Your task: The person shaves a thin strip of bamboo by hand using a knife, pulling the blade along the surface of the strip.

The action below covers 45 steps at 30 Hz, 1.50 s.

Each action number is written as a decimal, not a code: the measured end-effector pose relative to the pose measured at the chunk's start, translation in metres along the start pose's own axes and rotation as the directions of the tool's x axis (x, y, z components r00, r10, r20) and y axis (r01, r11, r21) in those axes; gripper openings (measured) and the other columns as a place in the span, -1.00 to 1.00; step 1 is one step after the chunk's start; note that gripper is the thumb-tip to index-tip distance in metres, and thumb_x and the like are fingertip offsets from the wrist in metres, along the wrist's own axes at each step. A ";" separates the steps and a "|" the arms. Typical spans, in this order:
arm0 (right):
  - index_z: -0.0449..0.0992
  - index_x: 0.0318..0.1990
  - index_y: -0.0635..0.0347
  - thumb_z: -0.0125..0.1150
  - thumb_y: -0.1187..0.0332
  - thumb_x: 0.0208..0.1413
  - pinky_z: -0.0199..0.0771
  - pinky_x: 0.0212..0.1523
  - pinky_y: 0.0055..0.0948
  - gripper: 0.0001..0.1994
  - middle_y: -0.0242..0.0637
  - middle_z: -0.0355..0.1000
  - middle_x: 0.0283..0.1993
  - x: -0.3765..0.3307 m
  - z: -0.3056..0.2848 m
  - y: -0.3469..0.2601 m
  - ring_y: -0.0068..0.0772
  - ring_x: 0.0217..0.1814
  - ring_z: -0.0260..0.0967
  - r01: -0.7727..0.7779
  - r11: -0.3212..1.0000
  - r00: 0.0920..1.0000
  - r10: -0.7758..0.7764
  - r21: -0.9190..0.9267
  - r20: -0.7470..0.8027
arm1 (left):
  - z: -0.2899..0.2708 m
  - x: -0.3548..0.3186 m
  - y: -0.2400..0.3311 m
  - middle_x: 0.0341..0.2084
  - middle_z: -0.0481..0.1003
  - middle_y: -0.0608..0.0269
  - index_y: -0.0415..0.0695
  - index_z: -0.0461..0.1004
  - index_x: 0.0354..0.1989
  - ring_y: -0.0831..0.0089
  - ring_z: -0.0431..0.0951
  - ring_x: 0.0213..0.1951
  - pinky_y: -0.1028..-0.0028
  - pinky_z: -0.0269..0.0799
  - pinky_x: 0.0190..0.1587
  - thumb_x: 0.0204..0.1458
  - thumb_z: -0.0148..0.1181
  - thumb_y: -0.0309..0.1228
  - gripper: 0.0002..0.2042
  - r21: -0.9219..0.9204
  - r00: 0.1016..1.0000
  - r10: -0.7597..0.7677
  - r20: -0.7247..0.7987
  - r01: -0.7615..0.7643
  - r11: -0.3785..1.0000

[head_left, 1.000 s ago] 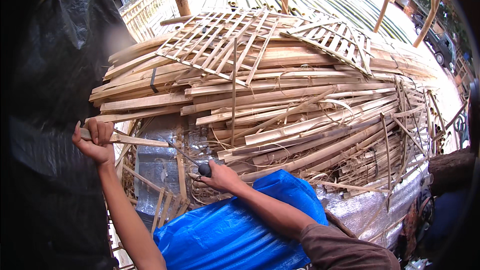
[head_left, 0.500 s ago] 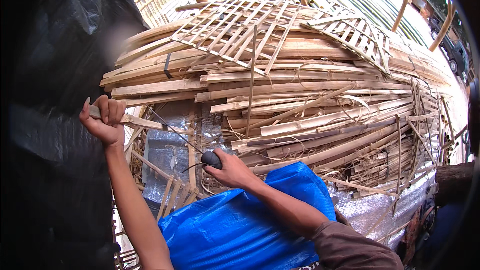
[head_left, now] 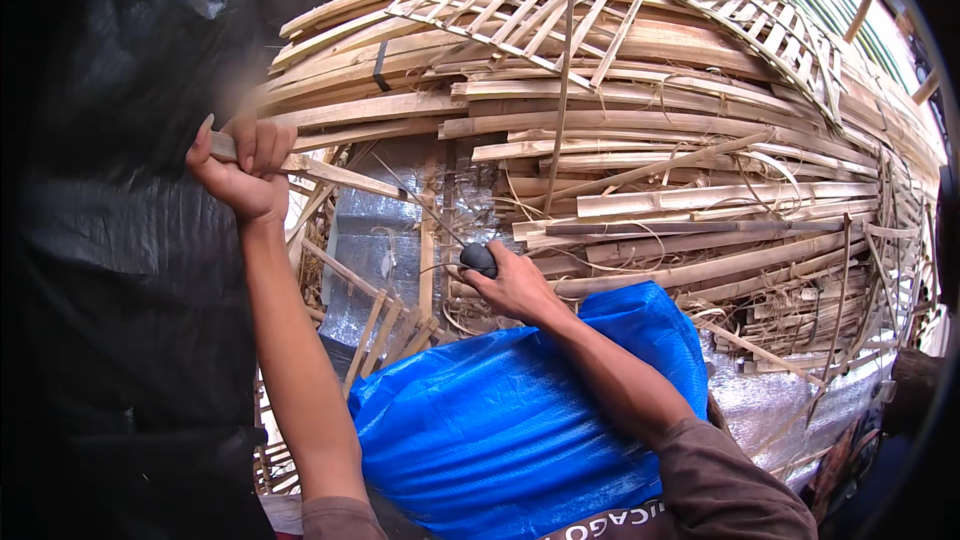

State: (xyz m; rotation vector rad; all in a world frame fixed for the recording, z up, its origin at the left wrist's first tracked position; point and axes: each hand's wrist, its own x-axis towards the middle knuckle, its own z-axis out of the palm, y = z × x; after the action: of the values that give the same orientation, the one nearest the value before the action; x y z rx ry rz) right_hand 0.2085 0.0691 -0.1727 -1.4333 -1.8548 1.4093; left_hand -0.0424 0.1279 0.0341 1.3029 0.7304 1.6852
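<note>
My left hand (head_left: pixel 240 168) is closed around one end of a pale bamboo strip (head_left: pixel 345 176), which slants down to the right. In my right hand (head_left: pixel 520 285) is a knife (head_left: pixel 478 260), its rounded black handle gripped in the fingers. The long thin dark blade looks edge-on and points up and left, crossing the strip near its free end; whether they touch I cannot tell. A thin dark curved strand (head_left: pixel 440 267) sticks out beside the handle. Blue plastic sheeting (head_left: pixel 520 420) lies over my lap under the right forearm.
A large stack of split bamboo (head_left: pixel 660 120) fills the space ahead, with a slatted bamboo panel (head_left: pixel 520 10) on top. Black plastic sheeting (head_left: pixel 130 270) hangs at the left. Silvery sheeting (head_left: pixel 365 230) lies below the hands. A thin upright stick (head_left: pixel 562 100) stands before the stack.
The whole view has shifted, so the scene sits higher and further right. The blade has moved along the bamboo strip toward its free end. Both hands keep their grip.
</note>
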 end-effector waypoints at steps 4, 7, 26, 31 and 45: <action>0.34 -0.08 0.28 0.21 0.02 0.07 0.41 -0.10 0.08 -0.51 0.27 0.48 -0.27 -0.006 0.001 -0.012 0.35 -0.15 0.44 0.091 0.993 0.996 -0.090 0.075 -0.012 | -0.010 0.004 0.003 -0.91 -0.11 0.50 0.06 -0.04 -0.79 0.63 -0.22 -0.78 0.51 -0.20 -0.57 0.06 -0.09 0.10 -0.47 -0.020 1.000 -0.005 -0.005 0.005 1.000; 0.35 -0.10 0.30 0.20 0.01 0.07 0.42 -0.08 0.09 -0.51 0.27 0.49 -0.26 0.008 0.030 0.037 0.34 -0.14 0.45 -0.029 0.999 0.998 0.027 -0.023 -0.055 | -0.015 0.006 0.002 -0.91 -0.11 0.49 0.04 -0.02 -0.81 0.62 -0.22 -0.79 0.48 -0.27 -0.61 0.06 -0.12 0.10 -0.46 -0.054 0.999 -0.012 -0.049 0.009 0.999; 0.40 -0.03 0.35 0.20 -0.01 0.04 0.42 0.01 0.03 -0.44 0.29 0.48 -0.15 0.021 0.028 0.036 0.29 -0.04 0.44 -0.127 0.992 0.992 0.126 0.029 0.016 | -0.021 -0.012 0.011 -0.90 -0.11 0.50 0.07 -0.04 -0.79 0.63 -0.20 -0.78 0.52 -0.15 -0.54 0.02 -0.08 0.09 -0.49 0.002 0.999 0.029 -0.040 -0.029 1.000; 0.43 -0.03 0.31 0.21 -0.05 0.05 0.43 -0.04 -0.06 -0.44 0.19 0.51 -0.17 0.010 0.003 0.004 0.22 -0.06 0.47 -0.116 0.974 0.993 0.108 0.195 0.052 | -0.021 -0.012 0.007 -0.90 -0.11 0.50 0.07 -0.04 -0.79 0.63 -0.21 -0.77 0.49 -0.20 -0.55 0.02 -0.08 0.11 -0.48 -0.009 0.997 0.004 -0.077 -0.004 1.000; 0.36 -0.10 0.35 0.17 -0.06 0.09 0.42 -0.06 0.09 -0.45 0.31 0.49 -0.24 0.013 0.016 0.016 0.35 -0.12 0.45 -0.078 0.997 0.997 0.079 -0.022 0.026 | -0.026 -0.008 0.011 -0.91 -0.13 0.51 0.05 -0.03 -0.81 0.64 -0.23 -0.79 0.49 -0.28 -0.61 0.06 -0.11 0.11 -0.46 -0.019 0.997 0.053 -0.048 -0.054 0.998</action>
State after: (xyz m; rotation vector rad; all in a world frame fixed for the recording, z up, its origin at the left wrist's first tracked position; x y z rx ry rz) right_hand 0.1989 0.0728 -0.1963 -1.5206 -1.8534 1.4562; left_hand -0.0698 0.1168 0.0322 1.2827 0.7102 1.7675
